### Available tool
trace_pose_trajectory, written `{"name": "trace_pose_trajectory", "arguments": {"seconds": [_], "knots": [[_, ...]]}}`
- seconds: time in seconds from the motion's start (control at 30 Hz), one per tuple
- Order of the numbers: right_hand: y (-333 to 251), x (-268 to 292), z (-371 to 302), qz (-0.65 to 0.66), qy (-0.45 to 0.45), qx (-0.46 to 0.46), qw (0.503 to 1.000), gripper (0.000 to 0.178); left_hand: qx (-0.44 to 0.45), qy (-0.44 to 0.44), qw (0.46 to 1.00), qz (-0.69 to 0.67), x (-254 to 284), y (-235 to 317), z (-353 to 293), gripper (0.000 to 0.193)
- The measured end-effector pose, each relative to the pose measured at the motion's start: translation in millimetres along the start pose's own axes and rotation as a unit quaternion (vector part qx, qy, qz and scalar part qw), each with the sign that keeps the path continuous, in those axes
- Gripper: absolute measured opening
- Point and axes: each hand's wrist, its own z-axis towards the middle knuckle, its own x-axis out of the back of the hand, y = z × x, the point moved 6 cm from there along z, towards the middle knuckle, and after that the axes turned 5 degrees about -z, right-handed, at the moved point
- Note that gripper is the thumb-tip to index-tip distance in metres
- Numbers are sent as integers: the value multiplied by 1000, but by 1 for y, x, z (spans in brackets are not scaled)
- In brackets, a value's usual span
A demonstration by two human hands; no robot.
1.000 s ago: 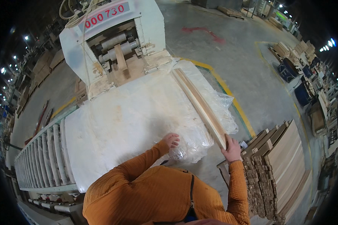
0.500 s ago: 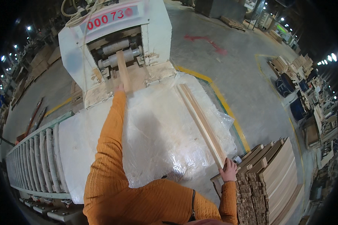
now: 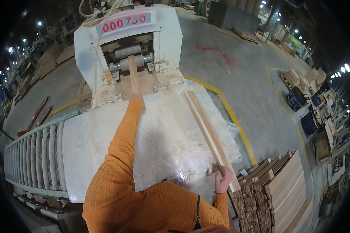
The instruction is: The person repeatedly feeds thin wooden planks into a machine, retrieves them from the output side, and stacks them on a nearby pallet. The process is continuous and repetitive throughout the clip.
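Note:
My left hand (image 3: 135, 96), its arm stretched forward, is closed on a wooden strip (image 3: 133, 73). That strip's far end lies at the rollers (image 3: 130, 62) of a white machine (image 3: 87, 50); its near end sticks out past my hand. At the right of the plastic-covered table (image 3: 101, 143), long wooden strips (image 3: 206, 130) lie side by side, pointing away from me. Close to my body, my right hand (image 3: 223, 179) grips the near end of these strips, fingers over the edge. Some of its fingers are hidden from view.
A stack of wooden boards (image 3: 287, 186) stands right of my right hand. On the left a roller conveyor (image 3: 35, 159) adjoins the table. Yellow floor lines (image 3: 233, 112) run past the table's right side. Farther right are blue bins (image 3: 295, 99) and wood piles (image 3: 317, 75).
The view has shifted slightly. My right hand has moved left across the strips' near end, which now reaches past it. More of the left strip shows behind my left hand.

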Motion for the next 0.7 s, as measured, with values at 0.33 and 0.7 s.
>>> {"name": "trace_pose_trajectory", "arguments": {"seconds": [0.33,0.7], "knots": [[41,25,-69,73,-21,-98,992,37,85,-36,995,-36,16,-5,-70,58],[93,73,-159,94,-4,-187,978,36,122,-69,986,-85,33,-11,-155,70]]}}
